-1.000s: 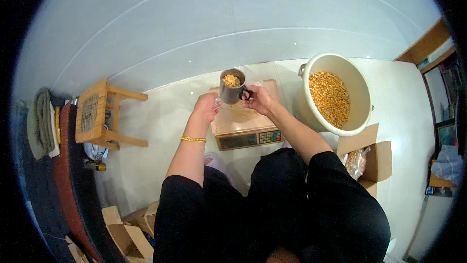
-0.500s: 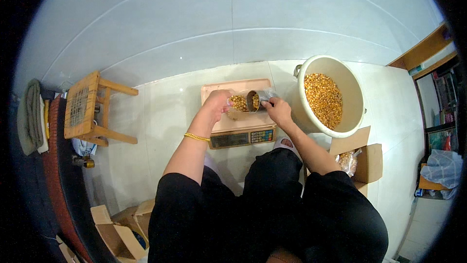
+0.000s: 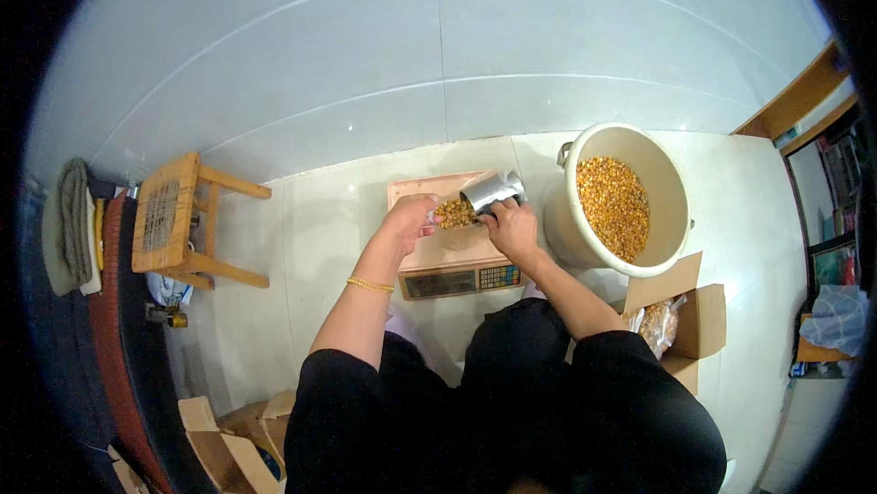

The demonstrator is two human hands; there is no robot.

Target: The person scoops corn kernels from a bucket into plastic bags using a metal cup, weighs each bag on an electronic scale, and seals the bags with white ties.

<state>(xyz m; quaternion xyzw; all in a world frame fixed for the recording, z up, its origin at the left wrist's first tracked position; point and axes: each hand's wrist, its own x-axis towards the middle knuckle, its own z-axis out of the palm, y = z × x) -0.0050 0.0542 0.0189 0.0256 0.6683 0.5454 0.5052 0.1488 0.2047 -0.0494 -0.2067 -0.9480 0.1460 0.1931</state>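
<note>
My left hand (image 3: 410,225), with a yellow beaded bracelet at its wrist, is closed on the edge of a clear plastic bag. Yellow corn kernels (image 3: 454,213) lie at the bag's mouth, between my two hands. A shiny metal cup (image 3: 492,189) is tipped on its side, its opening turned left toward the kernels. My right hand (image 3: 512,233) grips this cup from the near side. Below both hands stands a pinkish electronic scale (image 3: 446,258) with a display and keypad. How full the bag is cannot be made out.
A large cream bucket (image 3: 574,220) of corn kernels stands to the right. Nearer me is an open cardboard box (image 3: 705,316) holding a filled clear bag (image 3: 655,325). A wooden stool (image 3: 203,261) stands left, another open box (image 3: 215,448) lower left.
The metal cup has tipped further, so its shiny side now faces up and more kernels show at its mouth. My right hand has turned with it. The whole view has shifted slightly.
</note>
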